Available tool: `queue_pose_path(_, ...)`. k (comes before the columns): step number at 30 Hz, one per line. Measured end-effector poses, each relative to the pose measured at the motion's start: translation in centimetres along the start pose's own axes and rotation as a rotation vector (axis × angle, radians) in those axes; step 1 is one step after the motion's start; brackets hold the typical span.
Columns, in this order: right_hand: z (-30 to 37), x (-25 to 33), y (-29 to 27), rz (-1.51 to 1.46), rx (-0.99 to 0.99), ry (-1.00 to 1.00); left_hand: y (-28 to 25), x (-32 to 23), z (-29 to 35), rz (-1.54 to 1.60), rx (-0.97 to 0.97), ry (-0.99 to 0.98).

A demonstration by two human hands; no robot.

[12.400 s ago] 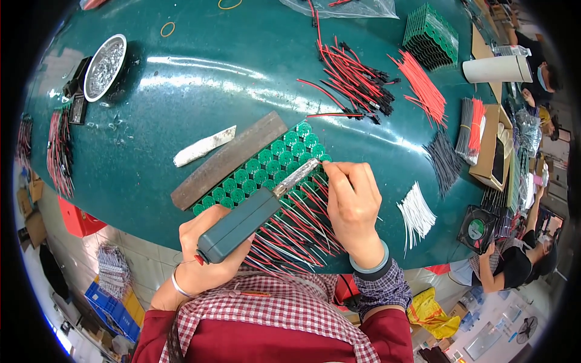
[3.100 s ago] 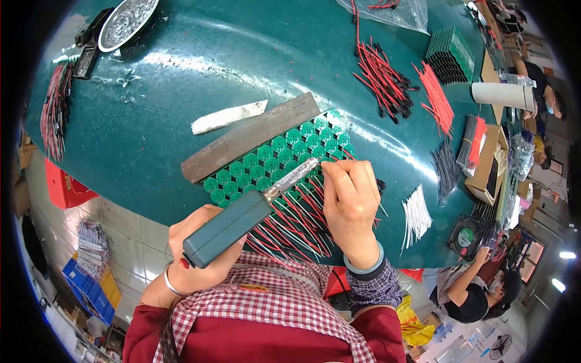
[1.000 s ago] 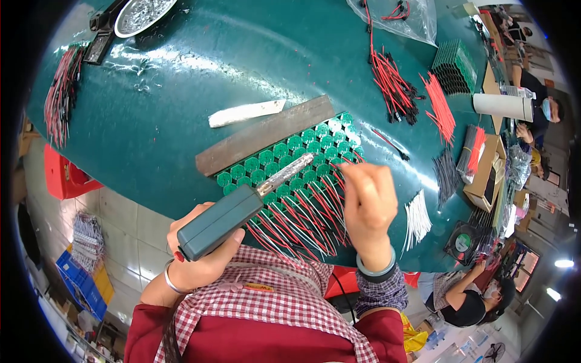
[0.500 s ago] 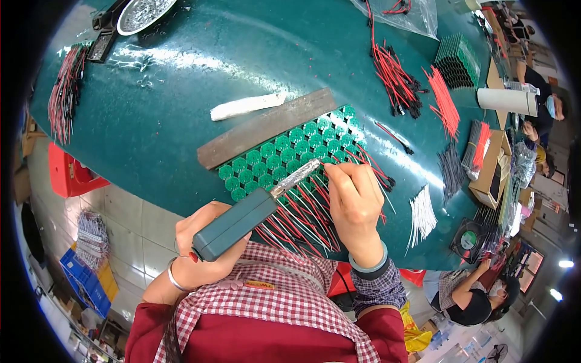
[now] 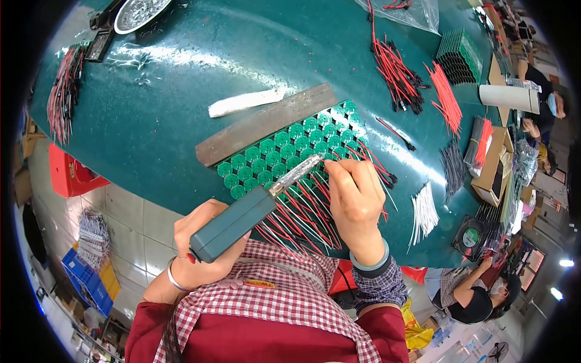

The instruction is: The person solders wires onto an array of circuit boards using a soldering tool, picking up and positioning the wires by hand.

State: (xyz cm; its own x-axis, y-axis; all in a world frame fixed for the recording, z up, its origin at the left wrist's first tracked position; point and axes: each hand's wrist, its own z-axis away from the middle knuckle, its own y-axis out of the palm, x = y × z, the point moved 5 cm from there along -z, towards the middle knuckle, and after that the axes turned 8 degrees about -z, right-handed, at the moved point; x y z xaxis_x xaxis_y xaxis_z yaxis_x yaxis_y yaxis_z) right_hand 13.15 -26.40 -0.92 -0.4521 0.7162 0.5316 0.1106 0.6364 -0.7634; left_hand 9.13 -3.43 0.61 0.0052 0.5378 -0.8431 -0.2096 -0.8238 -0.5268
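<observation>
My left hand (image 5: 209, 242) is wrapped round the dark green handle of a soldering iron (image 5: 235, 224). Its silvery barrel points up and right, with the tip over a panel of round green circuit boards (image 5: 266, 162). Close beside that tip, my right hand (image 5: 357, 202) pinches a thin red wire (image 5: 327, 161), mostly hidden by the fingers. Red and white wires (image 5: 305, 218) fan from the panel's near edge toward my apron. A flat brown bar (image 5: 266, 124) lies along the panel's far edge, and a white stick-like piece (image 5: 247, 103) rests beyond it.
Bundles of red wires with black connectors (image 5: 396, 75), red tubes (image 5: 446, 100) and white wires (image 5: 425, 212) lie to the right. A stack of green boards (image 5: 459, 57) stands farther back. A metal dish (image 5: 139, 15) sits far left. Another person (image 5: 478, 296) works at lower right.
The view has shifted very slightly. Both hands keep their grips, and the iron's tip stays beside the right fingertips over the panel.
</observation>
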Motion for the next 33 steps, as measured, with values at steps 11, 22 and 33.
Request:
queue_pose_path(11, -0.01, 0.03, 0.05, 0.007, -0.005, -0.004, -0.19, -0.04, 0.1, 0.039, 0.018, -0.018)
queue_pose_path(22, -0.04, 0.07, -0.04, 0.01, 0.005, 0.0, -0.05, 0.09, 0.1, 0.02, 0.012, 0.021)
queue_pose_path(33, 0.11, 0.04, 0.06, 0.025, 0.027, 0.007, -0.78, -0.54, 0.03, -0.013, -0.011, 0.069)
